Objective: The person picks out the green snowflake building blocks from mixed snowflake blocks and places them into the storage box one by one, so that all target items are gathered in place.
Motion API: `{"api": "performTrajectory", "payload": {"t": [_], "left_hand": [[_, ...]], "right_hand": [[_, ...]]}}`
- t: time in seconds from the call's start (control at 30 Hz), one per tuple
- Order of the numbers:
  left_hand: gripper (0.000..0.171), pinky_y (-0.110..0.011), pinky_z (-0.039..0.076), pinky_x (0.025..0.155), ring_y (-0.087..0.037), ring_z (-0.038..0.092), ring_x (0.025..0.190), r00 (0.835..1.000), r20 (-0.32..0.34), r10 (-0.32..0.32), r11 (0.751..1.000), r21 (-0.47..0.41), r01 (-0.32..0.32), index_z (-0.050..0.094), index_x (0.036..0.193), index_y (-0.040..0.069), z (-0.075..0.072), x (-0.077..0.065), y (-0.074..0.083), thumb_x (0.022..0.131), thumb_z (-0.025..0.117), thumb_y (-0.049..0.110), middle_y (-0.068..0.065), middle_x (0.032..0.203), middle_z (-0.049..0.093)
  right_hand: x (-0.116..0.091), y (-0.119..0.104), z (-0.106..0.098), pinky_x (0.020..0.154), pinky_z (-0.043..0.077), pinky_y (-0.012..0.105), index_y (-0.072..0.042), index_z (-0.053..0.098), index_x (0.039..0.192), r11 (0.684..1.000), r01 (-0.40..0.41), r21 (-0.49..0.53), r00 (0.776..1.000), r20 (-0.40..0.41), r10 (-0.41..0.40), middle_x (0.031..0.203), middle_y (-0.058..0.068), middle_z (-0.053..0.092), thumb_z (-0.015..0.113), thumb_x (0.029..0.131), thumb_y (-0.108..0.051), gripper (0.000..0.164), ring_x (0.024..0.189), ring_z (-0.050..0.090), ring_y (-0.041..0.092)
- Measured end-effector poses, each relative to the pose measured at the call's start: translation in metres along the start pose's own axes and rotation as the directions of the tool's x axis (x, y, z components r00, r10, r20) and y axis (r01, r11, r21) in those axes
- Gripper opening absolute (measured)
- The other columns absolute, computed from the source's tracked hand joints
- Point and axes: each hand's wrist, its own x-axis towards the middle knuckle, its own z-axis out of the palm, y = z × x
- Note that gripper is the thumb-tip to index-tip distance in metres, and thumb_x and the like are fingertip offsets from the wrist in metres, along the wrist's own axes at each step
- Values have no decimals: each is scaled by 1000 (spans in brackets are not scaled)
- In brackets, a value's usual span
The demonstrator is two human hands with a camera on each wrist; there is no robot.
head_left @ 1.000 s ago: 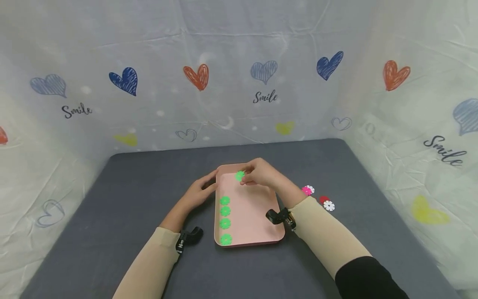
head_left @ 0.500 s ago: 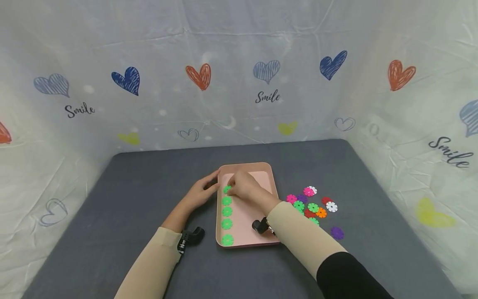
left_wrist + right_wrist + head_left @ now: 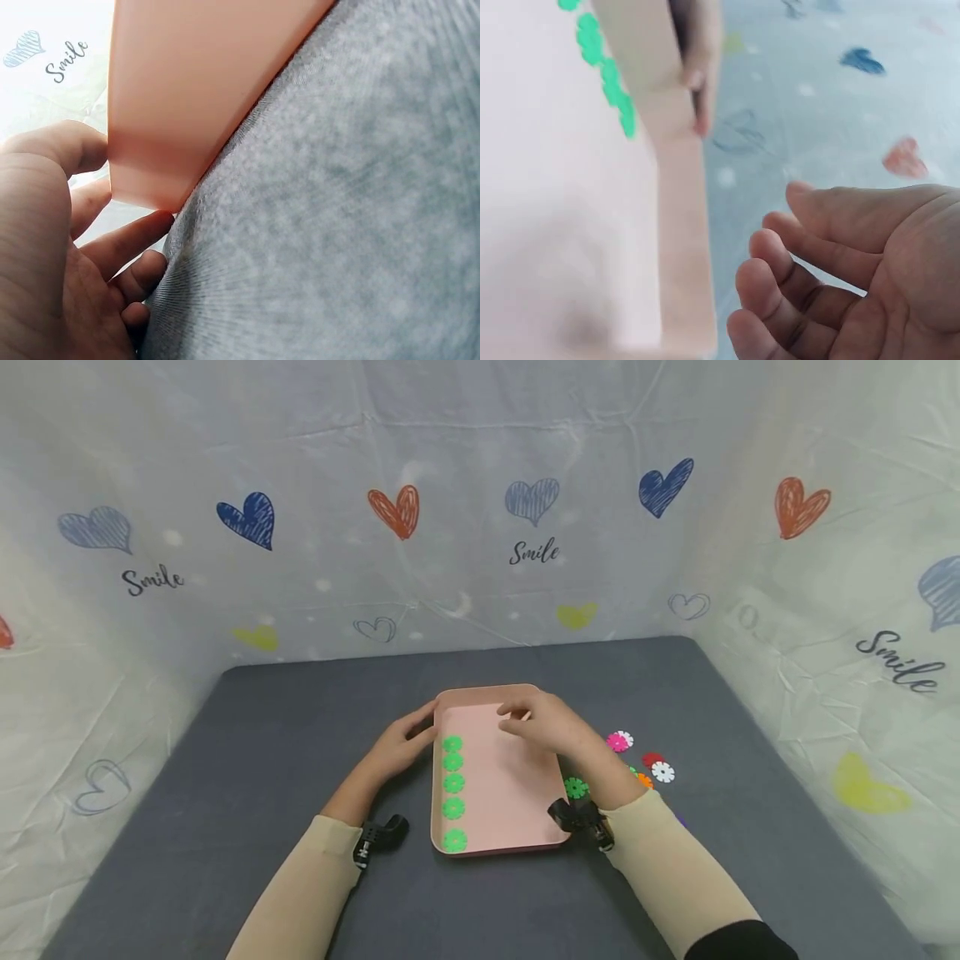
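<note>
A pink rectangular tray [image 3: 504,785] lies on the table, with a column of green flower-shaped discs [image 3: 453,783] along its left side. My left hand [image 3: 393,749] is at the tray's upper left; in the left wrist view its thumb and fingertips [image 3: 161,219] touch the outside of the tray wall [image 3: 180,82]. Over the tray's upper right hovers my right hand [image 3: 553,723], with nothing between its thumb and loosely bent fingers. The right wrist view shows that empty hand [image 3: 847,277] apart from the tray rim [image 3: 686,247].
Right of the tray lie loose discs: a green one [image 3: 576,788], a pink one [image 3: 617,742], a white one [image 3: 663,772] and others partly hidden by my right arm. The dark grey table [image 3: 300,727] meets a white curtain [image 3: 465,443] printed with hearts.
My right hand set a green disc at the top of the left column and let it go. It then moved back up and right. My left hand stays at the tray edge.
</note>
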Motion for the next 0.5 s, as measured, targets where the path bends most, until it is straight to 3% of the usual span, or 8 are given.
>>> {"api": "performTrajectory", "payload": {"t": [0.1, 0.23, 0.33, 0.5], "left_hand": [[61, -56, 32, 115, -37, 37, 146, 1000, -4, -4, 1000, 4, 4, 40, 159, 14, -1, -1, 1, 105, 62, 28, -14, 159, 42], [61, -57, 32, 115, -37, 38, 146, 1000, -5, 2, 1000, 9, -2, 40, 160, 14, -1, -1, 2, 105, 62, 27, -14, 159, 42], [60, -58, 34, 113, -38, 40, 144, 1000, -9, 4, 1000, 11, -4, 41, 159, 14, 0, -1, 2, 104, 62, 27, -15, 158, 43], [60, -61, 36, 110, -41, 43, 142, 1000, -22, 2, 999, 39, -1, 41, 159, 14, 1, -1, 1, 104, 62, 26, -18, 157, 45]], "right_hand": [[-21, 14, -20, 77, 52, 37, -7, 70, 132, 996, -91, -3, 996, -20, 91, 116, 8, 65, 63, 104, -24, 34, 92, 62, 23], [-41, 35, -37, 72, 51, 37, -2, 72, 123, 986, -159, -51, 987, -8, 158, 104, 8, 68, 67, 100, -19, 28, 83, 61, 22], [-53, 50, -42, 69, 50, 36, 0, 73, 112, 971, -208, -116, 977, 12, 211, 96, 7, 68, 72, 96, -14, 21, 78, 59, 21], [-63, 68, -41, 62, 45, 34, -2, 68, 95, 934, -313, -169, 942, 66, 328, 86, 7, 62, 78, 90, -8, 13, 68, 54, 21]]}}
